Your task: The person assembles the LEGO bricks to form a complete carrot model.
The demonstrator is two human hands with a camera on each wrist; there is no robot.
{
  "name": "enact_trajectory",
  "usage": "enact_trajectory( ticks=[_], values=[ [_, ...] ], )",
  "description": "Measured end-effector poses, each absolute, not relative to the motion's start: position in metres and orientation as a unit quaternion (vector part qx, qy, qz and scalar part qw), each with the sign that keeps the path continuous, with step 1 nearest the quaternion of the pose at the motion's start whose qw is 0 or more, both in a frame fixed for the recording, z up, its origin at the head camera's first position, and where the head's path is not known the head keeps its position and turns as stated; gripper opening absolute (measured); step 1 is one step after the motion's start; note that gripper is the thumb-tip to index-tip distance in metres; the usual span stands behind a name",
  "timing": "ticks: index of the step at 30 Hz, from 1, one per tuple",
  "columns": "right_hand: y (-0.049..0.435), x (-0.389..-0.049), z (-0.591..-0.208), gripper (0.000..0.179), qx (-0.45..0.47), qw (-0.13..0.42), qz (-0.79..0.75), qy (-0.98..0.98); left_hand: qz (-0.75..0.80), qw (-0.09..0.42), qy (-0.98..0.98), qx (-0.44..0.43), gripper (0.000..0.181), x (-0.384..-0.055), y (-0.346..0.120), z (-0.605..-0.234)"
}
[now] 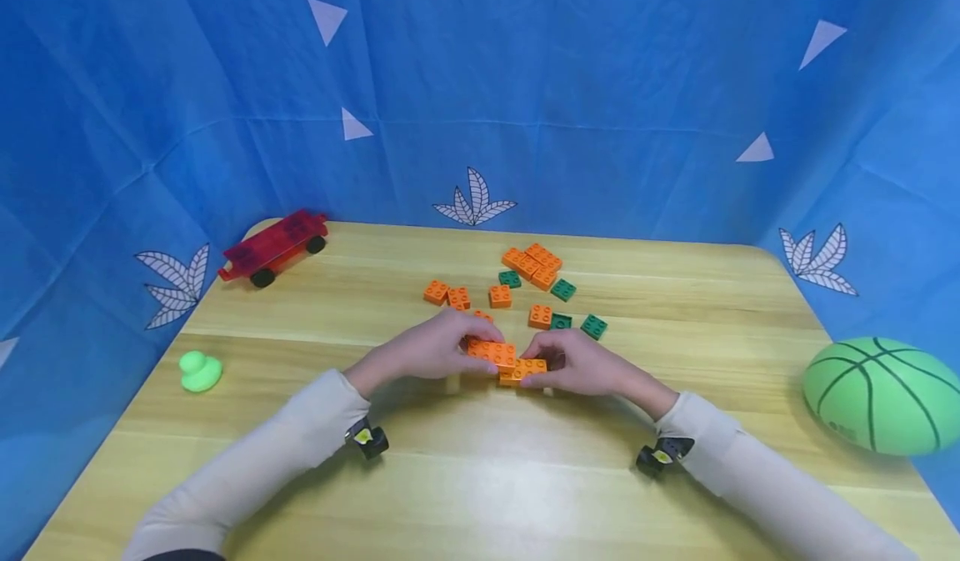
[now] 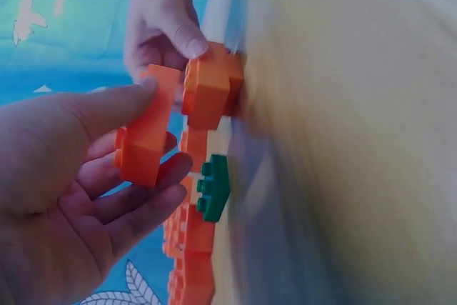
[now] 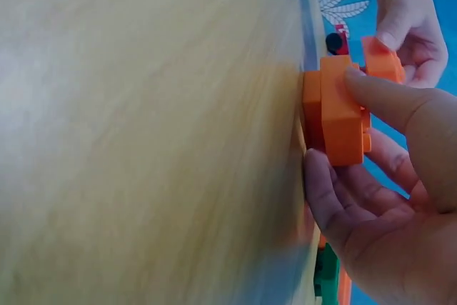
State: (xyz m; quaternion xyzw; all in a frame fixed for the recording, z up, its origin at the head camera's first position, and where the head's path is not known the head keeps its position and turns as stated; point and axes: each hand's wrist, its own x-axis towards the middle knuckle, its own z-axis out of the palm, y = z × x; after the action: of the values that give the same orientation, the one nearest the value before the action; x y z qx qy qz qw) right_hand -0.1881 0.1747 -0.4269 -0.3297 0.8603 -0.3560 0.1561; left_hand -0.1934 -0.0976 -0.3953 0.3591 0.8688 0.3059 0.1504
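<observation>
My left hand (image 1: 437, 346) pinches a long orange toy building brick (image 1: 491, 353) between thumb and fingers. In the left wrist view this brick (image 2: 151, 130) is raised off the table, its studs facing the palm. My right hand (image 1: 581, 363) grips a stack of orange bricks (image 1: 528, 368) low over the table, just right of the left hand's brick. Seen from the right wrist, the stack (image 3: 341, 108) has two layers, the thumb on the upper brick and fingertips near its lower edge. The left hand's brick overlaps the stack in the head view.
Behind the hands lie several loose orange bricks (image 1: 500, 297) and green bricks (image 1: 594, 327). Farther back is an orange brick cluster (image 1: 543, 254). A red toy wagon (image 1: 277, 244) and green duck (image 1: 199, 372) stand left, a green ball (image 1: 881, 396) right. Blue cloth (image 1: 540, 69) surrounds the table.
</observation>
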Motion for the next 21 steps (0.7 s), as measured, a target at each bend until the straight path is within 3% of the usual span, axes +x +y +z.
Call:
enact_trajectory(
  ticks=[21],
  values=[
    [0.175,-0.193,-0.426,0.020,-0.329,0.180,-0.376,0.847,0.338,0.143,0.864,0.344,0.032,-0.186,-0.085,-0.408]
  ],
)
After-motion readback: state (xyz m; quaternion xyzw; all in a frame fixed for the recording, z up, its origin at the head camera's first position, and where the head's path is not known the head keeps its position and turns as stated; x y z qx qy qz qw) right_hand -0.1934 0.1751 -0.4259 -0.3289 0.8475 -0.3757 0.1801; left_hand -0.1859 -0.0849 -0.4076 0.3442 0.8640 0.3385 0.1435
